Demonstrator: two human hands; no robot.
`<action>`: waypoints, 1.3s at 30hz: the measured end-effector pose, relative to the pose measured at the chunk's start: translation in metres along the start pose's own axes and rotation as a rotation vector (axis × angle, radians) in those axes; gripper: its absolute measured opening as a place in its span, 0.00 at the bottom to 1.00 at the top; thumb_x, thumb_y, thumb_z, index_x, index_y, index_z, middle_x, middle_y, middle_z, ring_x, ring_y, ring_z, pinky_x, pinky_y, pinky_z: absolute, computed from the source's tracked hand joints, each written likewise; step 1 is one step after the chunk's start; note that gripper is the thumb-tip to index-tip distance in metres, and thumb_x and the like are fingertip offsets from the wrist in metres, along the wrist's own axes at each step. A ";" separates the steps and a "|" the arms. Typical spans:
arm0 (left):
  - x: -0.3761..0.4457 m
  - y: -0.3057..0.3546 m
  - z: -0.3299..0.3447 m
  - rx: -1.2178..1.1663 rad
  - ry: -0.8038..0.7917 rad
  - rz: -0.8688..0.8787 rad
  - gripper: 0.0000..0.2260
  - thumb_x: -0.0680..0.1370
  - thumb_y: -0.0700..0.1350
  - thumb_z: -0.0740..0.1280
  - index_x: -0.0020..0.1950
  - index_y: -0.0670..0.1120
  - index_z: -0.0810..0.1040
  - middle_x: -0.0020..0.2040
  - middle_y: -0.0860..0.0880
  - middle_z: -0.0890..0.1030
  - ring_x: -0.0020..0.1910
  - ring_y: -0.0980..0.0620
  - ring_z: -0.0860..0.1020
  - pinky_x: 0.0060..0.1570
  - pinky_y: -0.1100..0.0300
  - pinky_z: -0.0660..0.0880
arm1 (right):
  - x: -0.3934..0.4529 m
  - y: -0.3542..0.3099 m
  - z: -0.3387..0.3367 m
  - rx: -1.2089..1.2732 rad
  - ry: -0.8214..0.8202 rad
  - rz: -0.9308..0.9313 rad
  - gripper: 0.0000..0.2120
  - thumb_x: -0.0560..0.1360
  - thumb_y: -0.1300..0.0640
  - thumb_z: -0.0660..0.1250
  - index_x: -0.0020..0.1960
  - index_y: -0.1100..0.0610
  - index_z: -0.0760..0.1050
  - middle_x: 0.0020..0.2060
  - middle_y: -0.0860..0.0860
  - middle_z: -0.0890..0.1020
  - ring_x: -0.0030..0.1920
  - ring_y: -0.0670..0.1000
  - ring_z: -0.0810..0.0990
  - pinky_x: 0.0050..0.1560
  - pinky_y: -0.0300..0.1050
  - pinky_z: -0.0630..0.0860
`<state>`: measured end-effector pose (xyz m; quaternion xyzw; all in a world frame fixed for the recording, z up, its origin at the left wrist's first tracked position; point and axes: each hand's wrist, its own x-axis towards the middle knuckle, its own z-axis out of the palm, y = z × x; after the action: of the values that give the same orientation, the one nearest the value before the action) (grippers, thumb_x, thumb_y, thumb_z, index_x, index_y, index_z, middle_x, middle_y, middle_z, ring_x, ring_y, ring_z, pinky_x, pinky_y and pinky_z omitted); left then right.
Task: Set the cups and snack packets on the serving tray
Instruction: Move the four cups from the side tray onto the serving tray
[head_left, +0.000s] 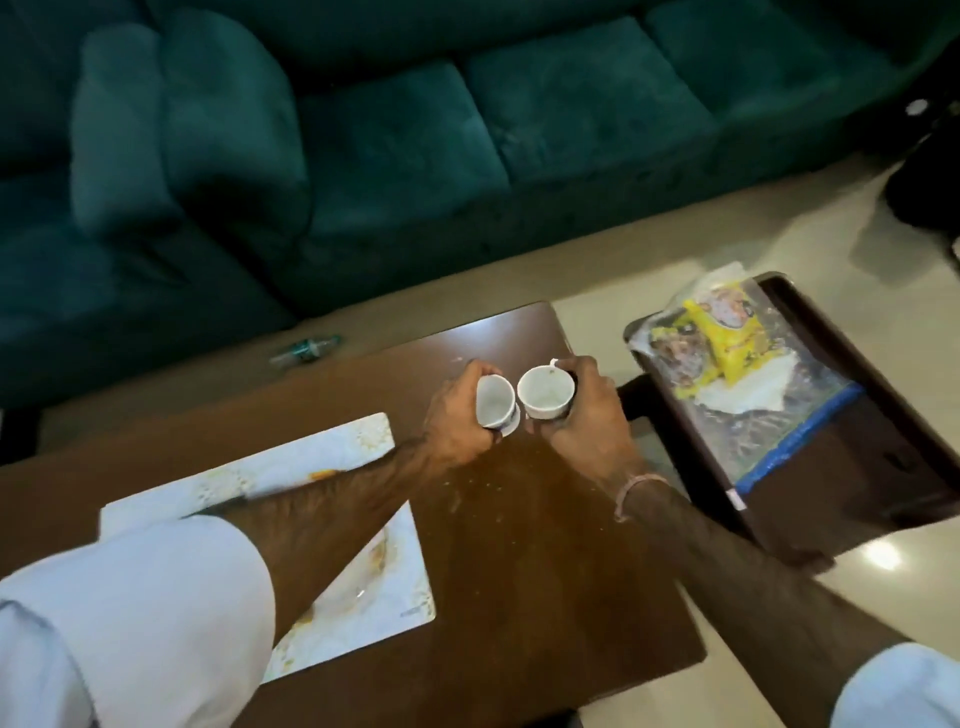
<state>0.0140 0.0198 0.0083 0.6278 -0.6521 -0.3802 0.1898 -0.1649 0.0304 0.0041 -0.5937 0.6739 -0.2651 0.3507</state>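
Note:
My left hand (457, 423) grips a white cup (494, 401), tilted with its mouth toward me, above the far part of the brown table (545, 571). My right hand (582, 421) holds a second white cup (545, 399) right beside it, its empty inside showing. The two cups nearly touch. To the right stands a dark brown serving tray (872, 462) with raised rims. On its far half lie a yellow snack packet (732, 338) and clear plastic packets (769, 405), one with a blue edge.
A stained white placemat (332, 519) lies on the table's left side under my left forearm. A green sofa (389, 145) runs along the far side. A small bottle (306, 349) lies on the floor by the sofa. Crumbs dot the table.

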 end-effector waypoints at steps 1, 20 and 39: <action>-0.007 -0.013 -0.014 0.010 -0.007 -0.009 0.28 0.65 0.44 0.79 0.60 0.50 0.71 0.56 0.49 0.79 0.51 0.50 0.77 0.46 0.59 0.72 | -0.007 -0.009 0.016 -0.006 0.004 0.002 0.32 0.61 0.55 0.80 0.61 0.56 0.70 0.53 0.56 0.79 0.55 0.60 0.77 0.53 0.58 0.77; -0.114 -0.232 -0.132 0.251 -0.195 -0.054 0.27 0.65 0.46 0.79 0.61 0.48 0.73 0.59 0.46 0.77 0.57 0.46 0.74 0.54 0.54 0.71 | -0.161 -0.076 0.264 0.067 -0.207 0.060 0.40 0.68 0.49 0.78 0.73 0.49 0.59 0.69 0.49 0.73 0.68 0.52 0.74 0.69 0.50 0.72; -0.121 -0.283 -0.124 0.399 -0.240 0.113 0.30 0.68 0.50 0.78 0.66 0.51 0.69 0.59 0.46 0.73 0.55 0.46 0.74 0.51 0.46 0.75 | -0.199 -0.102 0.350 -0.143 -0.143 0.072 0.39 0.67 0.60 0.78 0.73 0.56 0.63 0.69 0.58 0.70 0.67 0.58 0.74 0.64 0.53 0.77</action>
<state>0.3122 0.1265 -0.0925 0.5658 -0.7663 -0.3043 0.0040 0.1835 0.2313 -0.1005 -0.6102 0.6851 -0.1605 0.3640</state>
